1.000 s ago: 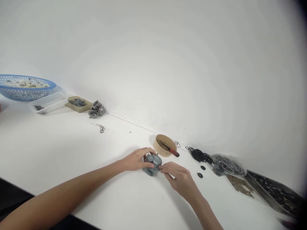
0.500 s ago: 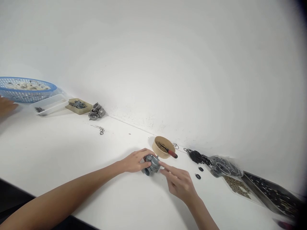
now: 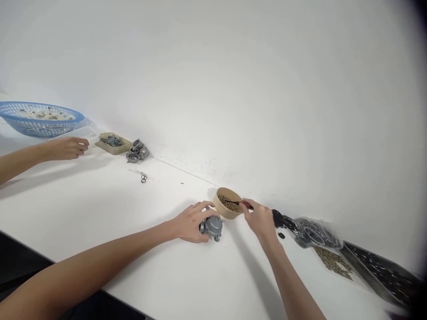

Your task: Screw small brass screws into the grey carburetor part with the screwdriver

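Note:
My left hand (image 3: 191, 221) grips a small grey metal carburetor part (image 3: 212, 226) that rests on the white table (image 3: 100, 209). My right hand (image 3: 261, 221) has its fingers closed on the red handle of a tool (image 3: 243, 204) whose tip lies in a round tan bowl (image 3: 227, 202) of small brass pieces. The bowl stands just behind the grey part, close to the wall.
Another person's hand (image 3: 63, 148) reaches in at far left near a clear tray (image 3: 87, 130), a tan tray of parts (image 3: 113, 143), grey castings (image 3: 136, 151) and a blue basket (image 3: 40, 118). Black rings (image 3: 283, 221), a bag (image 3: 316, 233), brass pieces (image 3: 332, 260) and a dark tray (image 3: 380, 269) lie right.
My right hand left the grey part and moved back to the bowl, taking hold of the red-handled tool. Another person's hand came in further from the left.

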The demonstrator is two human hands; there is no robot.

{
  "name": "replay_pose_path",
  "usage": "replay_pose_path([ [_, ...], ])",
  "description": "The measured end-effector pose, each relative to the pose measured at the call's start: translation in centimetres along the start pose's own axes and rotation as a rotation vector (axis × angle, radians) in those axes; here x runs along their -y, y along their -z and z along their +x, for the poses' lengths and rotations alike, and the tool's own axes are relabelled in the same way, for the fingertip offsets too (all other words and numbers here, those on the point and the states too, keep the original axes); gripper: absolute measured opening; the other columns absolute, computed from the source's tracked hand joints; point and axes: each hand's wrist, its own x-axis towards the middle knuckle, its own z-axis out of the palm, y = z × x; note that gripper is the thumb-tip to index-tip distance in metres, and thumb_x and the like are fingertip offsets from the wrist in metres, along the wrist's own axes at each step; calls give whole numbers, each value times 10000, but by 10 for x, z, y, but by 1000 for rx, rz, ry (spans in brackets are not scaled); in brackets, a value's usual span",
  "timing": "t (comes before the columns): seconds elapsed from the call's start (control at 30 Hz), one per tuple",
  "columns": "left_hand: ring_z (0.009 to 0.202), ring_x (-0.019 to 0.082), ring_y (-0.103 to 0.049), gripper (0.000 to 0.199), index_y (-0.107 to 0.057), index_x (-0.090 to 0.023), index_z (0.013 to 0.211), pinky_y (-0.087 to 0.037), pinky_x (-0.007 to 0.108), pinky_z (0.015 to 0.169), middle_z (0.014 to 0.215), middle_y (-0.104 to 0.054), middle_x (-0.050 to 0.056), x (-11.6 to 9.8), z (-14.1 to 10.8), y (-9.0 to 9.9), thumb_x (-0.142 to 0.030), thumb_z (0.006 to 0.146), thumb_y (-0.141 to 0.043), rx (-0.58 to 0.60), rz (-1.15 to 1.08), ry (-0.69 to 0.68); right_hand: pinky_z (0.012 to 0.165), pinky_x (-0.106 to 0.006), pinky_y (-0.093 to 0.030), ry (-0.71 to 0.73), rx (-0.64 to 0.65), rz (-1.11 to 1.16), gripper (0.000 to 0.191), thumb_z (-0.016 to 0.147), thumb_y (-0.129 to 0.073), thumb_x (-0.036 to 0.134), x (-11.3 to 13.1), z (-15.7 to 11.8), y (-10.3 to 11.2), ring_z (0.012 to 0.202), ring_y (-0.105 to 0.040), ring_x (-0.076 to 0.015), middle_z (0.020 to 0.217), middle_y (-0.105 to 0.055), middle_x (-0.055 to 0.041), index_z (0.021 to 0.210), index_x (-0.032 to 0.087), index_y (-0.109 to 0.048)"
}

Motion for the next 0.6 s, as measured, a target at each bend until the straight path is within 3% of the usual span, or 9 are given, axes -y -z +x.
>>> replay_pose_path([
  [0.13,1130,249,-567,521,-566,-361,1236,-449,421,984,1402,-441,31,-3,0,9,-206,745,-643,84,-47,4,710,-313,-521,61,-224,109,163,869,-556,292,9,29,42,734,-683,-195,862,-739,-54,907,206,-689],
  [0.27,1078,223,-604,532,-546,-341,1263,-486,366,944,1437,-395,52,-2,0,5,-394,763,-721,143,-232,62,612,-276,-488,181,-455,215,115,887,-544,235,29,25,79,669,-636,-165,743,-689,-32,848,203,-648],
  [0.43,1214,253,-521,550,-542,-307,1256,-430,381,1032,1409,-439,74,2,1,-1,-374,755,-758,138,-333,6,522,-270,-408,398,-264,424,152,906,-516,210,47,5,98,561,-530,-124,708,-612,-22,790,197,-614],
  [0.6,1238,253,-496,516,-546,-292,1246,-404,388,1060,1383,-466,77,2,4,-1,-328,771,-745,136,-359,-14,509,-275,-371,458,-86,495,181,928,-482,189,51,5,94,572,-497,-124,723,-597,-34,791,197,-600],
])
